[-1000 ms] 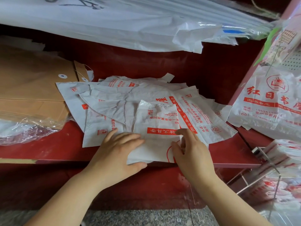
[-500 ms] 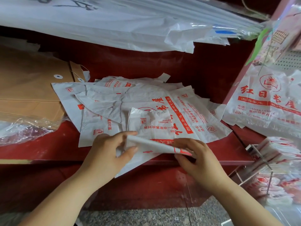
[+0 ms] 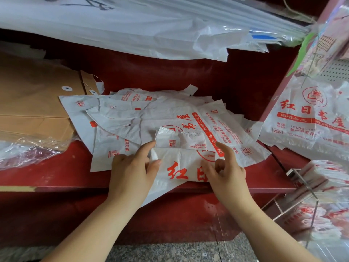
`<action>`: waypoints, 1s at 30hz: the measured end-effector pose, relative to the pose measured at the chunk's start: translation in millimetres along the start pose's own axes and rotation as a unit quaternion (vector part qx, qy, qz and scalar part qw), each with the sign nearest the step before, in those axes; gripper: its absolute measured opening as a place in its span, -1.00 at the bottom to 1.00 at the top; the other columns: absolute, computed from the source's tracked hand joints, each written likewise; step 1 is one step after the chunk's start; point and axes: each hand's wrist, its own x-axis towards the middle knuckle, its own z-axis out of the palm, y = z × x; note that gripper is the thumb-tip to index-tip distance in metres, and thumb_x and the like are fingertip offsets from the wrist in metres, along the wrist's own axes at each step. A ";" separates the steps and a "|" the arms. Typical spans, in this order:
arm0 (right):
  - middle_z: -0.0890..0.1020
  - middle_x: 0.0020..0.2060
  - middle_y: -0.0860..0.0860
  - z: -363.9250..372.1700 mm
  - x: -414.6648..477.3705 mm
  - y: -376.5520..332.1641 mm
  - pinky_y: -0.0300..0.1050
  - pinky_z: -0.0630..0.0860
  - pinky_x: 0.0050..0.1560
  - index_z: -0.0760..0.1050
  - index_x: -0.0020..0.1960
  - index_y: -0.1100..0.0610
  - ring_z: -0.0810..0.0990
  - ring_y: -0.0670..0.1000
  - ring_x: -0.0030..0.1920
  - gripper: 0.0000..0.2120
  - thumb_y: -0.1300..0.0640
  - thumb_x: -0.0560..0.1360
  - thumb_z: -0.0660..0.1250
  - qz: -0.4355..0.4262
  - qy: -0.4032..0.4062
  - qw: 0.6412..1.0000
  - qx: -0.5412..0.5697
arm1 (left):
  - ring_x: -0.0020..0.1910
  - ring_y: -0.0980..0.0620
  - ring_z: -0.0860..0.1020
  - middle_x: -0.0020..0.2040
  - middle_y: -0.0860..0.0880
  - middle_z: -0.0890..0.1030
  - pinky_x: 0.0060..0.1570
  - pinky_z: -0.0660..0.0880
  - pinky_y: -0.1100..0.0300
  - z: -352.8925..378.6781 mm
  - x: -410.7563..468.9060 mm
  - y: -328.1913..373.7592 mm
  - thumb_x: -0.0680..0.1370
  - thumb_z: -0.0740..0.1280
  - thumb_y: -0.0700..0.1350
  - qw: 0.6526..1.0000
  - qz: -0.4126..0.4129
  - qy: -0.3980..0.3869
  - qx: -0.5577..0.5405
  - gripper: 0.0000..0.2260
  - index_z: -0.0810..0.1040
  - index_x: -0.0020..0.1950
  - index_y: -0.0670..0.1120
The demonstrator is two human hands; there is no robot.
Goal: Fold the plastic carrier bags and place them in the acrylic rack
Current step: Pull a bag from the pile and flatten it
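Observation:
A white carrier bag with red print [image 3: 179, 165] lies half-folded at the front edge of the red shelf [image 3: 56, 174], on a loose heap of like bags [image 3: 143, 118]. My left hand [image 3: 132, 167] pinches the fold's left edge between thumb and fingers. My right hand [image 3: 224, 167] holds the fold's right side, its index finger stretched out over the printed bags behind. The clear acrylic rack [image 3: 313, 195] stands at the lower right, with folded bags inside it.
Brown paper envelopes [image 3: 35, 103] and a clear plastic wrapper [image 3: 24, 150] fill the shelf's left part. Large white sheets [image 3: 151, 27] overhang from above. More printed bags [image 3: 309, 118] hang on the right. Grey stone floor [image 3: 170, 252] lies below the shelf.
Both hands lifted the bag's near edge off the shelf and turned it over away from me. The fold now lies flat, showing large red characters on top.

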 end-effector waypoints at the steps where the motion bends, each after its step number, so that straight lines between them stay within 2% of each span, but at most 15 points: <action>1: 0.40 -0.57 -0.09 0.2 -0.2 -1.1 -0.24 0.07 -0.01 0.26 0.33 0.04 0.43 -0.15 -0.37 -0.58 0.13 0.51 0.26 -0.007 0.007 1.000 -0.020 | -0.55 -0.06 0.51 -0.52 -0.01 0.55 -0.18 0.37 0.03 3.0 2.3 -1.6 0.35 0.49 -0.22 1.000 0.012 0.008 0.027 -0.70 0.60 0.06 -0.21; 4: 0.35 -0.46 -0.13 -0.3 0.6 -1.3 -0.30 -0.01 -0.07 0.23 0.37 0.00 0.39 -0.06 -0.16 -0.57 0.10 0.52 0.20 -0.031 0.006 0.996 -0.089 | -0.57 -0.03 0.49 -0.56 0.01 0.50 -0.31 0.36 0.10 6.5 7.0 -5.0 0.40 0.31 -0.03 0.992 0.050 0.031 0.113 -0.77 0.65 -0.10 -0.12; 6: 0.36 -0.41 -0.15 -0.3 0.7 -3.1 -0.28 -0.03 -0.07 0.27 0.36 -0.05 0.35 -0.06 -0.06 -0.60 0.05 0.53 0.14 -0.045 -0.009 0.986 -0.158 | -0.38 -0.07 0.55 -0.40 -0.02 0.59 -0.30 0.43 0.06 5.9 7.6 -6.2 0.41 0.16 0.05 0.988 0.060 0.020 0.138 -0.67 0.67 -0.14 -0.05; 8: 0.46 -0.31 -0.17 1.4 0.4 -4.3 -0.19 0.00 -0.03 0.42 0.27 -0.03 0.42 0.03 0.00 -0.60 -0.02 0.47 0.09 -0.052 -0.015 0.976 -0.211 | -0.07 -0.07 0.47 -0.12 -0.09 0.63 -0.07 0.42 -0.03 5.8 7.3 -9.5 0.42 0.12 0.11 0.988 0.081 0.000 0.128 -0.62 0.67 -0.06 -0.02; 10: 0.58 -0.16 0.00 5.2 -1.4 2.7 -0.05 0.20 -0.04 0.57 0.08 0.05 0.53 0.17 -0.06 -0.60 -0.02 0.36 0.11 -0.100 0.009 0.969 -0.227 | 0.11 0.00 0.35 0.10 -0.09 0.60 0.20 0.24 -0.05 5.6 7.4 -14.9 0.49 0.06 0.23 0.985 0.132 -0.052 0.102 -0.53 0.63 0.07 0.00; 13: 0.57 0.07 0.14 4.7 -4.7 10.4 -0.02 0.32 -0.04 0.59 0.01 0.08 0.49 0.19 0.06 -0.66 0.01 0.38 0.14 -0.160 0.004 0.967 -0.199 | 0.15 0.15 0.35 0.10 0.08 0.61 0.25 0.06 0.02 2.4 6.6 -18.4 0.47 -0.10 0.40 0.971 0.185 -0.121 0.094 -0.37 0.52 0.17 0.04; 15: 0.54 0.16 0.11 -1.7 -6.3 14.6 -0.03 0.27 0.10 0.57 0.06 0.08 0.36 0.07 0.16 -0.64 -0.08 0.43 0.17 -0.202 -0.033 0.964 -0.168 | 0.13 0.18 0.38 0.06 0.12 0.61 0.27 0.04 0.06 -1.0 4.0 -19.5 0.43 -0.09 0.44 0.967 0.198 -0.139 0.076 -0.37 0.48 0.16 0.07; 18: 0.56 0.13 -0.06 -10.8 -7.3 19.7 -0.21 0.17 0.20 0.48 0.16 0.03 0.34 -0.04 0.20 -0.44 -0.36 0.41 0.12 -0.261 -0.112 0.945 -0.162 | 0.07 0.22 0.42 0.01 0.12 0.63 0.33 -0.02 0.13 -5.8 -0.1 -21.7 0.37 0.13 0.38 0.967 0.220 -0.118 0.051 -0.45 0.57 0.10 0.04; 20: 0.57 0.11 -0.09 -14.9 -6.7 23.6 -0.25 0.15 0.20 0.43 0.17 0.01 0.35 -0.07 0.21 -0.43 -0.34 0.32 0.23 -0.290 -0.128 0.935 -0.158 | 0.02 0.24 0.44 -0.06 0.12 0.65 0.33 0.00 0.16 -8.2 -2.4 -23.9 0.31 0.22 0.25 0.971 0.220 -0.093 0.031 -0.56 0.64 -0.02 0.01; 22: 0.62 0.04 -0.07 -16.1 -6.6 25.9 -0.29 0.18 0.21 0.48 0.11 0.03 0.40 -0.13 0.18 -0.55 -0.18 0.31 0.29 -0.302 -0.100 0.938 -0.140 | -0.03 0.25 0.47 -0.16 0.16 0.64 0.31 0.02 0.23 -10.4 -4.9 -24.5 0.31 0.25 0.20 0.975 0.209 -0.072 -0.006 -0.66 0.66 -0.17 0.01; 24: 0.62 -0.04 -0.16 -16.0 -8.0 24.2 -0.27 0.24 0.17 0.52 0.03 -0.03 0.43 -0.29 0.11 -0.69 -0.07 0.32 0.28 -0.288 -0.063 0.952 -0.085 | -0.08 0.30 0.48 -0.30 0.29 0.57 0.29 0.02 0.37 -13.4 -7.1 -20.9 0.38 0.22 0.27 0.982 0.166 -0.061 -0.057 -0.67 0.63 -0.28 0.08; 26: 0.57 -0.14 -0.35 -14.5 -10.8 19.4 -0.21 0.31 0.12 0.55 -0.06 -0.10 0.41 -0.41 0.07 -0.81 -0.05 0.34 0.30 -0.227 -0.044 0.973 -0.030 | -0.13 0.33 0.46 -0.45 0.26 0.51 0.21 0.10 0.50 -15.1 -8.3 -13.8 0.33 0.19 0.39 0.988 0.076 -0.053 -0.125 -0.61 0.61 -0.28 0.13; 27: 0.57 -0.15 -0.34 -13.7 -12.0 15.7 -0.24 0.36 0.10 0.53 -0.07 -0.14 0.43 -0.37 0.08 -0.85 -0.04 0.36 0.34 -0.179 -0.039 0.983 0.009 | -0.16 0.27 0.48 -0.41 0.20 0.55 0.10 0.22 0.47 -14.3 -7.9 -11.1 0.28 0.22 0.37 0.984 0.023 -0.058 -0.167 -0.62 0.60 -0.27 0.11; 29: 0.62 -0.07 -0.14 -12.3 -12.5 7.7 -0.34 0.48 0.00 0.47 -0.05 -0.18 0.54 -0.20 0.06 -0.79 0.09 0.41 0.41 -0.074 -0.045 0.990 0.107 | -0.27 0.07 0.55 -0.37 0.03 0.61 -0.19 0.41 0.28 -11.9 -5.1 -7.0 0.26 0.30 0.24 0.971 -0.050 -0.047 -0.227 -0.62 0.62 -0.30 -0.07; 30: 0.65 -0.08 -0.01 -11.4 -11.2 4.3 -0.35 0.51 -0.05 0.46 -0.06 -0.16 0.59 -0.14 0.00 -0.75 0.16 0.42 0.40 -0.036 -0.048 0.988 0.144 | -0.30 0.03 0.58 -0.37 -0.02 0.64 -0.25 0.44 0.24 -11.4 -3.8 -4.2 0.28 0.37 0.18 0.969 -0.073 -0.034 -0.234 -0.63 0.64 -0.22 -0.13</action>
